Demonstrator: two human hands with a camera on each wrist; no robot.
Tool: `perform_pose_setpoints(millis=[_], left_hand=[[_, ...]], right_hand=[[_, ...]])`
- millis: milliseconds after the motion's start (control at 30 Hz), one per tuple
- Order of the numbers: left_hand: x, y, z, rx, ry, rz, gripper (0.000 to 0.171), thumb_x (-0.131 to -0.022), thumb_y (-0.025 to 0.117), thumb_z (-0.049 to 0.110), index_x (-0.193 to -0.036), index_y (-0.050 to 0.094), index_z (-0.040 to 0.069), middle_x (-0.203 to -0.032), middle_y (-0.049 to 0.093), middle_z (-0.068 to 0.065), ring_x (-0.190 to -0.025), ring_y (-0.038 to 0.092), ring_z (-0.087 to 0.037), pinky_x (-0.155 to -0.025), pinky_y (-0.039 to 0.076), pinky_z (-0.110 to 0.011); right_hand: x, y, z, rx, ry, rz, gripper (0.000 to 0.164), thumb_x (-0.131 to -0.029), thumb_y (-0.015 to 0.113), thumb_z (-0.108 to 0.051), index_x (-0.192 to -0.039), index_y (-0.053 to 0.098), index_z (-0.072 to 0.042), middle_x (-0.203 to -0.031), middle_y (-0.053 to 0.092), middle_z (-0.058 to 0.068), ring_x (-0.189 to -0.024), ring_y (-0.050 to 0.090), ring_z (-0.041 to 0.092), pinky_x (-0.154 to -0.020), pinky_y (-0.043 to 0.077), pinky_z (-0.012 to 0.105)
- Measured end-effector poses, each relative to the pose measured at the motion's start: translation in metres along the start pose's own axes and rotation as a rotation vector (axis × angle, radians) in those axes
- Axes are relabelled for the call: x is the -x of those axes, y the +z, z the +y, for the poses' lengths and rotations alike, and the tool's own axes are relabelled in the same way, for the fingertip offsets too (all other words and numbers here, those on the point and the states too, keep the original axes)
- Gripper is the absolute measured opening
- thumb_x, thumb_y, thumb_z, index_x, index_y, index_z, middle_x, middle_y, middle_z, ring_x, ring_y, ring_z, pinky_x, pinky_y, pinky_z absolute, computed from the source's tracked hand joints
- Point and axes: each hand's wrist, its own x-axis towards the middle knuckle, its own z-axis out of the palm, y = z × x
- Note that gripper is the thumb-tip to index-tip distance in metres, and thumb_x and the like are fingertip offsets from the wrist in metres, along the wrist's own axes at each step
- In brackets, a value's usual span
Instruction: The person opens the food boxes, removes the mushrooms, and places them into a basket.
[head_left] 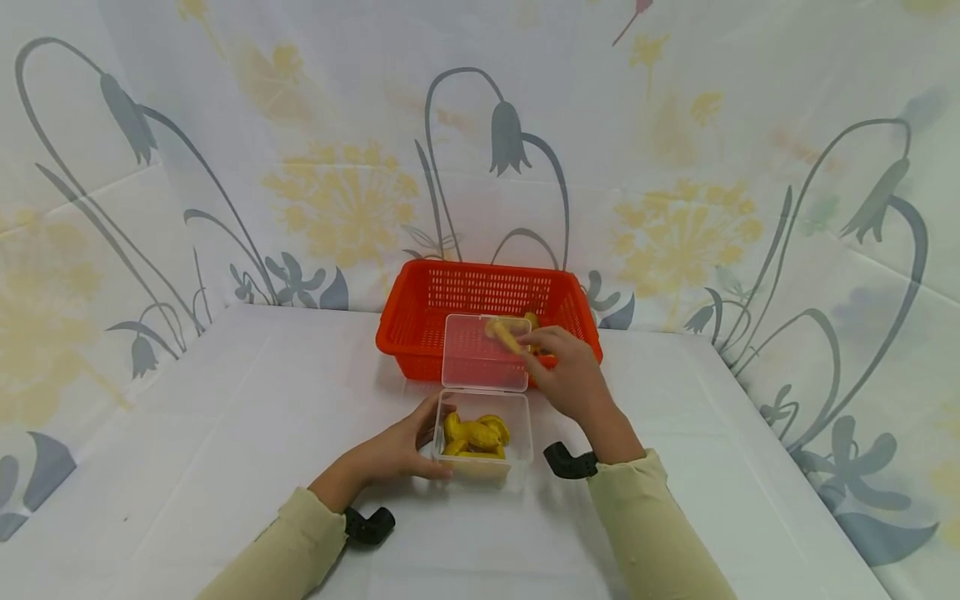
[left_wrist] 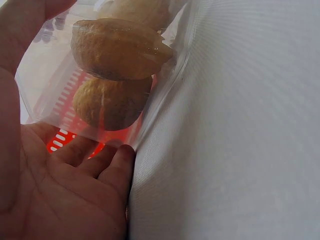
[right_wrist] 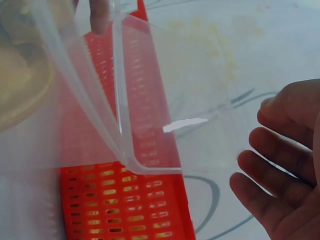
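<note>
A clear plastic box (head_left: 483, 425) stands on the table, its hinged lid (head_left: 486, 367) raised toward the basket. Several yellow fruit-like pieces (head_left: 474, 435) lie inside; in the left wrist view, one rounded, rough-skinned piece (left_wrist: 120, 49) shows through the wall. My left hand (head_left: 401, 442) grips the box's left side, thumb at the front and fingers behind. Beside the lid, my right hand (head_left: 566, 371) pinches a slim pale-yellow piece (head_left: 507, 336) at its fingertips. In the right wrist view that piece is out of sight, and the fingers (right_wrist: 272, 162) show near the lid's edge.
Behind the box sits a red slotted basket (head_left: 420, 333), with more yellow pieces (head_left: 533, 319) at its right end. The raised lid overlaps the basket's front in the head view. A white cloth covers the table (head_left: 285, 400), and a flower-printed curtain (head_left: 345, 192) hangs behind.
</note>
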Motion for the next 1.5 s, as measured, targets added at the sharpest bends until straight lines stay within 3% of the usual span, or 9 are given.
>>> perform_pose_setpoints(millis=[200, 533, 800, 1000, 1500], left_hand=[[0.000, 0.000, 0.000, -0.008, -0.003, 0.005, 0.111, -0.072, 0.085, 0.023, -0.152, 0.010, 0.040, -0.158, 0.028, -0.002, -0.150, 0.020, -0.024, -0.120, 0.023, -0.046], [0.000, 0.001, -0.001, -0.006, -0.009, 0.006, 0.112, -0.072, 0.085, 0.024, -0.153, 0.009, 0.038, -0.158, 0.029, -0.001, -0.150, 0.020, -0.023, -0.120, 0.024, -0.045], [0.000, 0.000, -0.001, -0.004, -0.008, 0.001, 0.111, -0.073, 0.084, 0.025, -0.153, 0.009, 0.039, -0.158, 0.028, -0.001, -0.150, 0.020, -0.023, -0.121, 0.023, -0.045], [-0.001, -0.001, -0.002, 0.002, -0.023, -0.002, 0.112, -0.071, 0.085, 0.029, -0.151, 0.008, 0.044, -0.158, 0.028, 0.000, -0.150, 0.020, -0.024, -0.120, 0.024, -0.046], [0.000, -0.001, -0.001, -0.003, -0.014, -0.008, 0.112, -0.072, 0.085, 0.028, -0.152, 0.008, 0.042, -0.157, 0.028, 0.001, -0.150, 0.020, -0.023, -0.120, 0.024, -0.045]], right_hand=[[0.000, -0.002, -0.008, 0.003, 0.012, -0.091, 0.024, -0.091, 0.067, -0.019, -0.114, 0.070, -0.011, -0.112, 0.067, 0.006, -0.100, 0.065, 0.027, -0.084, 0.059, 0.040], [0.002, -0.001, -0.021, 0.030, 0.043, -0.233, 0.026, -0.090, 0.068, -0.025, -0.115, 0.070, -0.015, -0.112, 0.067, 0.005, -0.095, 0.061, 0.021, -0.082, 0.059, 0.036], [0.004, 0.003, -0.027, 0.012, 0.028, -0.321, 0.029, -0.088, 0.071, -0.023, -0.116, 0.070, -0.016, -0.103, 0.069, -0.002, -0.087, 0.056, 0.015, -0.074, 0.054, 0.026], [0.004, 0.006, -0.029, 0.008, 0.030, -0.404, 0.032, -0.089, 0.070, -0.026, -0.119, 0.068, -0.015, -0.106, 0.070, -0.001, -0.091, 0.059, 0.014, -0.081, 0.057, 0.028], [0.006, 0.014, -0.037, -0.049, 0.060, -0.515, 0.028, -0.089, 0.070, -0.025, -0.116, 0.070, -0.017, -0.107, 0.070, -0.005, -0.095, 0.060, 0.013, -0.084, 0.057, 0.029]])
